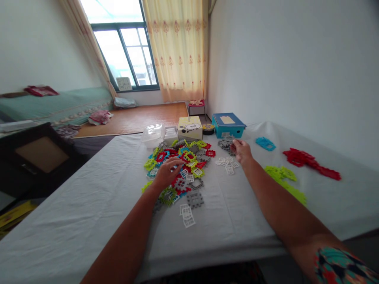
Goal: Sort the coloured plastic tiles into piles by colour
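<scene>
"Patterned sleeve [340,264] and bare forearms [124,236] come nearest; what does the head view record past them?"

"Right hand [242,151]: fingers bent and drawn together at the edge of a heap of grey interlocking plastic tiles [225,145]. I cannot tell whether one is gripped. White lattice window pieces [229,167] lie just beside, on the near side."

"Left hand?"

"Left hand [168,171]: half curled over a mixed pile of coloured tiles [185,179]. Whether it holds anything, I cannot tell."

"Other pieces on the white cloth [97,189]?"

"Lime-green tiles [284,179], red tiles [310,162] and blue tiles [265,143], in separate groups to the right."

"Far end?"

"Clear plastic container [153,134], cream-yellow box [189,128], round tin [208,129] and blue lidded box [227,125], standing beyond the tiles."
</scene>
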`<state>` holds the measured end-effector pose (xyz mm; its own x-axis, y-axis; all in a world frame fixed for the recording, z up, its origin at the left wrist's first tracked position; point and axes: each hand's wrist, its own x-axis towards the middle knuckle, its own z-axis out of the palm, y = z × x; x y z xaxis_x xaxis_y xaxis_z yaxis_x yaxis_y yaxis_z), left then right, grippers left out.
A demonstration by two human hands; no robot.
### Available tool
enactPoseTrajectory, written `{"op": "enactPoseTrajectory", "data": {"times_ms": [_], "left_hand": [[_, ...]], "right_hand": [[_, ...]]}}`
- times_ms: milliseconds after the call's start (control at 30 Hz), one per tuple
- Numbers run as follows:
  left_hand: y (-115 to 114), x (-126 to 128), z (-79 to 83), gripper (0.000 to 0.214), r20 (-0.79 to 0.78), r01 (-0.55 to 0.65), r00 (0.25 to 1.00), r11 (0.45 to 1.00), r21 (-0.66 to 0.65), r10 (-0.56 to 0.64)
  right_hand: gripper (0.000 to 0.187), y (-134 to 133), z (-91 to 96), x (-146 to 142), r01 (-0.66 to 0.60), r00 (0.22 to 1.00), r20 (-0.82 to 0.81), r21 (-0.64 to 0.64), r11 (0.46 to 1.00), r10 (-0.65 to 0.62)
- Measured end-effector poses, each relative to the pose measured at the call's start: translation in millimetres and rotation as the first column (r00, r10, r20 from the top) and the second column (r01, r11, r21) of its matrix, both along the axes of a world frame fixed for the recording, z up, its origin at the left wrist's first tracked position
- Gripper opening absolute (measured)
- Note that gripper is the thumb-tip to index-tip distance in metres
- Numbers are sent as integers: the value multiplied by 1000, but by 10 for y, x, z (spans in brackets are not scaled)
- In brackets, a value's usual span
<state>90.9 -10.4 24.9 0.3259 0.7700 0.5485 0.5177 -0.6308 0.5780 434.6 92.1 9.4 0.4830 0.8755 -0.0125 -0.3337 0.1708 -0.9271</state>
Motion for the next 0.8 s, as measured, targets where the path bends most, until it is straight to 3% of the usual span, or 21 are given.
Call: {"op": "enactPoseTrajectory", "data": {"times_ms": [100, 233, 367, 433, 500, 567, 633, 667, 733, 800], "left_hand": [[-3, 2, -6, 21, -21, 7, 1000, 1000, 0, -7], [3, -23, 1, 21, -41, 0, 999, 1000, -9, -1], [5, -32, 9, 20, -60, 9, 998, 1000, -16, -10], [8, -33, 4, 20, -61, -2, 998, 1000, -16, 1], [16, -41, -10, 19, -50, -24, 998, 1000, -11, 24], [29, -59, -26, 19, -42, -51, 998, 999, 2, 51], [43, -82, -41, 19, -45, -77, 996, 997, 20, 78], [49, -92, -45, 19, -49, -89, 995, 996, 26, 90], [56, -107, -51, 19, -53, -104, 993, 994, 32, 106], [57, -112, -52, 19, -58, -106, 993, 994, 28, 107]], "right_hand": [[21, 85, 49, 86, -4, 998, -69, 21, 1000, 6], [18, 8, 47, 47, -87, 993, -73, 16, 996, 88], [17, -192, 57, -81, -241, 969, 45, -35, 970, 243], [20, -316, 84, -213, -371, 909, 191, -31, 928, 370], [26, -460, 107, -408, -550, 752, 412, -38, 834, 515], [29, -628, 110, -648, -705, 488, 666, -80, 705, 564], [26, -807, 90, -898, -790, 233, 868, -93, 606, 438], [25, -893, 75, -1015, -817, 143, 931, -81, 570, 337], [29, -1043, 45, -1212, -851, 41, 988, -43, 524, 148], [40, -1148, 24, -1348, -857, -31, 999, -37, 514, 21]]}}
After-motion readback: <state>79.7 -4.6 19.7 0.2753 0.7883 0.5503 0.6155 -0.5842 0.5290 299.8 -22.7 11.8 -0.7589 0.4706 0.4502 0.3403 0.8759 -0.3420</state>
